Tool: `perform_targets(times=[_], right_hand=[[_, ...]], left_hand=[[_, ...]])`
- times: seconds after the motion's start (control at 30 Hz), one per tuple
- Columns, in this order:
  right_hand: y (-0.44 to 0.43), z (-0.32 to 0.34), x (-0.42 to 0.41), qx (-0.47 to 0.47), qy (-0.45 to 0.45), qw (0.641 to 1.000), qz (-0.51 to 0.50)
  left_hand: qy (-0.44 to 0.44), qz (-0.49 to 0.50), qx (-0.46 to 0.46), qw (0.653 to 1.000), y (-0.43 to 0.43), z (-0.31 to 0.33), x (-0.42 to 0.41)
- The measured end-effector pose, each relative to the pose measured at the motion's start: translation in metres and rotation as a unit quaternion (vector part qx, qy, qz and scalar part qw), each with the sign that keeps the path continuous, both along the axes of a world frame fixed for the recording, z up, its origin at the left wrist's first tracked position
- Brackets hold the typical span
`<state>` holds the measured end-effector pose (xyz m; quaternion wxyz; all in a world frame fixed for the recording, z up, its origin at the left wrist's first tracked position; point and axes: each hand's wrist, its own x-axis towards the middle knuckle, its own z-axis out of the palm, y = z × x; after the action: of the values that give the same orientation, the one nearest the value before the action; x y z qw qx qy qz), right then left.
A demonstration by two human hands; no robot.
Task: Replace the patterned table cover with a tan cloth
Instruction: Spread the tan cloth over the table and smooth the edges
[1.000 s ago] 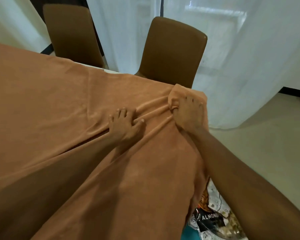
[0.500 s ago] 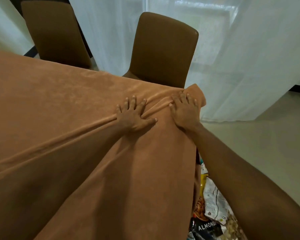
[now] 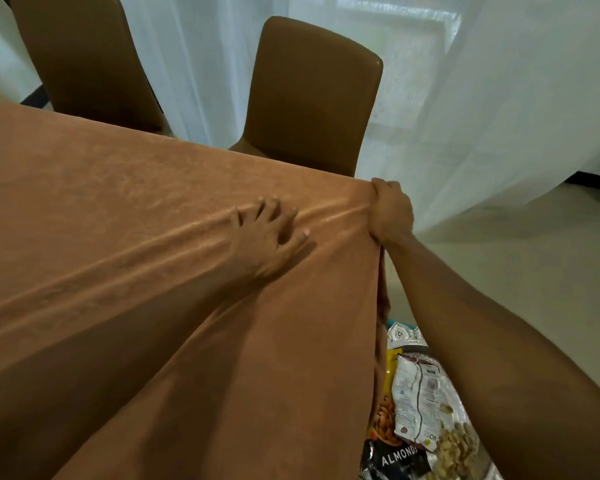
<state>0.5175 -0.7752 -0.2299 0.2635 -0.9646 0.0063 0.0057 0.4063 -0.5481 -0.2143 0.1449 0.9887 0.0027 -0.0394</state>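
Tan cloth [image 3: 118,202] covers the table w/ ridges running to the far corner, where right hand [image 3: 391,213] grips it and left hand [image 3: 267,237] presses flat, fingers spread (patterned cover not visible); too hard a tug could drag it askew toward the snack packets [image 3: 418,393].

It looked like a home dining room: two brown padded dining chairs [image 3: 312,98] stood against a tabletop draped in soft tan cloth [image 3: 118,202], and sheer white curtains [image 3: 499,133] covered a bright window [image 3: 395,32].
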Motion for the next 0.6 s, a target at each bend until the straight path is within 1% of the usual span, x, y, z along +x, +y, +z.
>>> perform_targets(times=[0.07, 0.13, 0.17, 0.23, 0.27, 0.3, 0.37, 0.5, 0.6], right_hand=[[-0.006, 0.01, -0.009, -0.04, -0.022, 0.998, -0.044], [-0.009, 0.016, -0.02, -0.036, -0.072, 0.995, -0.065], [-0.007, 0.016, -0.028, -0.037, -0.091, 0.994, -0.053], [-0.003, 0.003, -0.041, -0.074, -0.104, 0.992, 0.008], [0.005, -0.004, -0.048, -0.092, -0.093, 0.99, 0.048], [0.013, -0.011, -0.054, -0.089, -0.061, 0.991, 0.074], [0.024, -0.022, -0.059, -0.071, -0.001, 0.994, 0.086], [0.028, -0.014, -0.047, -0.064, -0.021, 0.994, 0.082], [0.026, -0.013, -0.027, -0.048, 0.001, 0.996, 0.073]], left_hand=[[0.039, -0.019, 0.038, 0.998, -0.015, -0.007, -0.013], [0.04, -0.016, 0.068, 0.997, -0.024, -0.017, -0.015], [0.034, -0.01, 0.072, 0.997, -0.025, -0.02, -0.013], [0.03, -0.007, 0.07, 0.997, -0.03, -0.02, 0.0], [0.028, -0.003, 0.071, 0.997, -0.029, -0.02, 0.006], [0.025, 0.002, 0.071, 0.997, -0.029, -0.019, 0.01], [0.022, 0.003, 0.076, 0.997, -0.031, -0.019, 0.023], [0.027, -0.005, 0.078, 0.997, -0.03, -0.018, 0.044], [0.028, -0.006, 0.077, 0.997, -0.031, -0.018, 0.053]])
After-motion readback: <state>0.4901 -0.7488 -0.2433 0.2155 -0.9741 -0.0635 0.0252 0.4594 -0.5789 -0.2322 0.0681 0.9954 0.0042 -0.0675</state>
